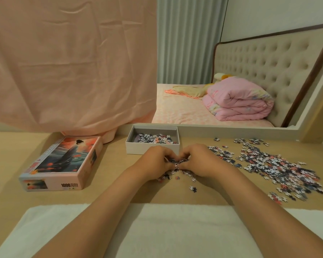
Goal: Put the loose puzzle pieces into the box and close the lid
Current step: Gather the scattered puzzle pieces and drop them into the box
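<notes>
An open white box (151, 148) stands at the back middle of the wooden table, with several puzzle pieces lying inside. Its lid (63, 162), printed with a figure in a robe, lies to the left. A wide heap of loose puzzle pieces (274, 166) spreads over the right side of the table. Just in front of the box, my left hand (155, 161) and my right hand (199, 160) are cupped together, fingers curled round a small bunch of pieces (176, 162). A few stray pieces (192, 188) lie below my hands.
A pink cloth (69, 62) hangs over the back left of the table. A white towel (157, 229) covers the near edge under my forearms. Behind the table a mirror shows a bed with a folded pink quilt (237, 101).
</notes>
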Available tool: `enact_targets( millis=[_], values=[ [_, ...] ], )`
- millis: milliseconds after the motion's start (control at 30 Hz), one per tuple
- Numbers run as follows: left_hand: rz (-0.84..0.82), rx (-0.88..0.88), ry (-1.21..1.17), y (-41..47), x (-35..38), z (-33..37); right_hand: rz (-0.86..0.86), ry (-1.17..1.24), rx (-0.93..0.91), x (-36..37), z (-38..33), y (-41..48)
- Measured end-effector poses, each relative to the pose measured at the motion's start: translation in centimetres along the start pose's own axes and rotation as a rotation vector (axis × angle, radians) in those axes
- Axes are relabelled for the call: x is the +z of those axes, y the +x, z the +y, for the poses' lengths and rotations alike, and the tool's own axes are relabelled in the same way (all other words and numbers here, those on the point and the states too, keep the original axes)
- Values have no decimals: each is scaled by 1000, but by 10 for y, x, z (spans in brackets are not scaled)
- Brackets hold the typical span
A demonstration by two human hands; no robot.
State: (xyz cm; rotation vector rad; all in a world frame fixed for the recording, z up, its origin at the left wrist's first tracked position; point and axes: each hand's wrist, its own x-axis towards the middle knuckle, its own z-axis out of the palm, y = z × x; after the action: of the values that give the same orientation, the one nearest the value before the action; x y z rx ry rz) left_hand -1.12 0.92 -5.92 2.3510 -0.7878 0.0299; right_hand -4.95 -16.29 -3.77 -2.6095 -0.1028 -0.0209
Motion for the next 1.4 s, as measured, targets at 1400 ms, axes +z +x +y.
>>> enact_targets(
  millis=[1400],
  values=[
    [77, 43, 250, 20, -55, -54, -255, -187, -123, 13, -53, 91]
  ],
)
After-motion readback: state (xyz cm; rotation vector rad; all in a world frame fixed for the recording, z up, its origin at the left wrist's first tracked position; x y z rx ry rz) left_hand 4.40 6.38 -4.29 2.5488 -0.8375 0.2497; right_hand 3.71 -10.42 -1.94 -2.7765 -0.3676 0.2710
